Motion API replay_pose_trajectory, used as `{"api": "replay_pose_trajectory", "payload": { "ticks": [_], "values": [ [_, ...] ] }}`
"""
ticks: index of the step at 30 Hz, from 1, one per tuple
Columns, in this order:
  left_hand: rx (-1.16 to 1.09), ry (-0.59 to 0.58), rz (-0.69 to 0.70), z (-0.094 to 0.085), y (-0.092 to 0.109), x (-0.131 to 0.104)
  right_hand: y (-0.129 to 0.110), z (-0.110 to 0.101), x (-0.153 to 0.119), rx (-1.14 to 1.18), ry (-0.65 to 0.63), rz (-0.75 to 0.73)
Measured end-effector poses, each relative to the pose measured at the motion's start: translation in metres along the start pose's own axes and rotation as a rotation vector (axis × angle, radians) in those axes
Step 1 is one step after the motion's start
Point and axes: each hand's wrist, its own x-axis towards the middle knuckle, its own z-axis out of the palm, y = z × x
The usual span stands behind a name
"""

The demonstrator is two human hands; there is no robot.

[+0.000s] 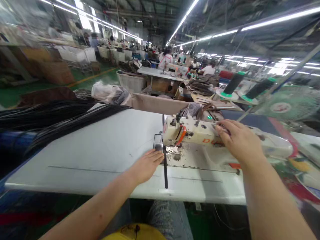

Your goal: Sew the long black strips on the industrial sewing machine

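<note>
My left hand point(147, 163) lies flat on the white table, fingers stretched out and together. Its fingertips reach the narrow black strip point(165, 173), which runs under the head of the sewing machine point(195, 133) toward the table's front edge. A small grey metal piece point(158, 146) sits just beyond those fingertips. On top of the machine's arm rests my right hand point(240, 141), its thumb and fingers bent toward each other. Whatever may be between them is hidden. Bare metal of the needle plate point(172, 150) shows below the machine head.
A pile of long black strips point(62, 113) covers the table's left end. Two dark thread cones point(233, 83) and a green fan point(292, 103) stand at the right. Behind the table are a plastic-wrapped bundle point(108, 91), another workstation and a person point(165, 60).
</note>
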Motion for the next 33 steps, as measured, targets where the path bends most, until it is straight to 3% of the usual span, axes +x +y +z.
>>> {"api": "replay_pose_trajectory", "payload": {
  "ticks": [4, 8, 9, 13, 18, 33],
  "values": [
    [-0.019, 0.004, -0.022, -0.001, 0.002, 0.001, -0.011, -0.009, -0.015, -0.016, 0.243, -0.021],
    [-0.047, 0.0, -0.036, -0.005, 0.004, 0.003, -0.049, -0.003, -0.054, 0.085, 0.405, -0.087],
    [-0.053, -0.004, -0.038, -0.007, 0.004, 0.003, -0.062, 0.002, -0.067, 0.131, 0.393, -0.114],
    [-0.064, -0.035, -0.031, -0.011, 0.005, 0.003, -0.105, 0.039, -0.121, 0.244, 0.126, -0.06],
    [-0.071, -0.08, -0.034, -0.017, 0.006, 0.004, -0.129, 0.078, -0.165, 0.317, -0.042, 0.078],
    [-0.09, -0.108, -0.104, -0.016, 0.001, 0.013, -0.133, 0.084, -0.174, 0.273, -0.075, 0.124]
  ]
}}
